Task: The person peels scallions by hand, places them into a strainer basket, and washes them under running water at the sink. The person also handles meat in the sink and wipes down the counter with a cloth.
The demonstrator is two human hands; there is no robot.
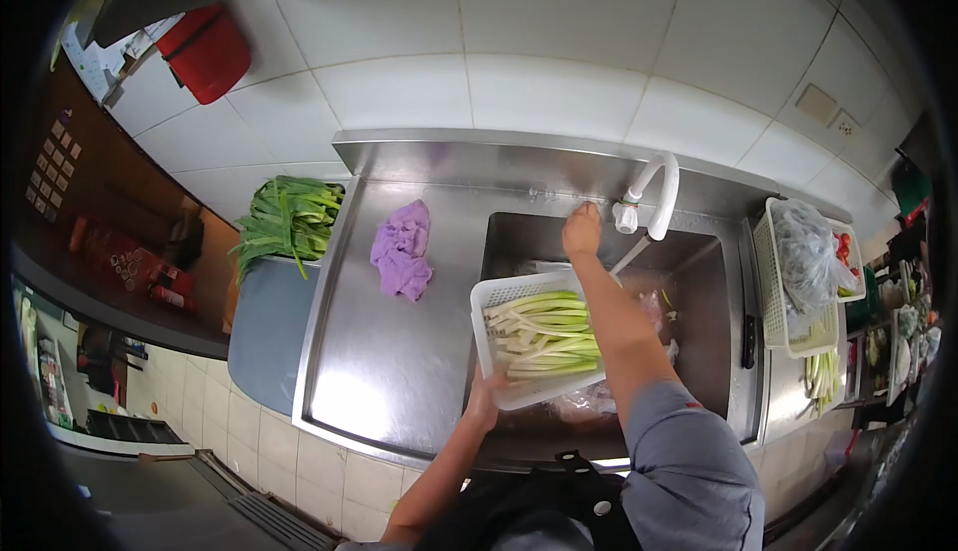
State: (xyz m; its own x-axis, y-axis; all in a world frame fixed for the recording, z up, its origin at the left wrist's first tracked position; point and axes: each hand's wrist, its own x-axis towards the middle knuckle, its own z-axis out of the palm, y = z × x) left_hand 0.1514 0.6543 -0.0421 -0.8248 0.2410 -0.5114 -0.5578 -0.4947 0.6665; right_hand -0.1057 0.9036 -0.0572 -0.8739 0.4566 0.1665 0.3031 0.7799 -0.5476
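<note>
A white plastic basket (479, 313) of trimmed green and white stalks (544, 331) is over the left part of the steel sink (704, 341). My left hand (483, 399) grips the basket's near left corner, its fingers partly hidden by the rim. Beyond the basket, my right hand (581, 232) is at the sink's back edge, left of the white faucet (666, 192). Its fingers are curled closed; whatever they hold, if anything, is too small to make out. Clear plastic bags (581, 404) lie in the sink, partly under the basket.
A purple cloth (402, 250) rests on the steel counter (374, 371). Leafy greens (289, 220) are piled at the far left. To the sink's right are a black-handled knife (748, 341), a crate (778, 301) with a plastic bag (803, 252), and more stalks (822, 379).
</note>
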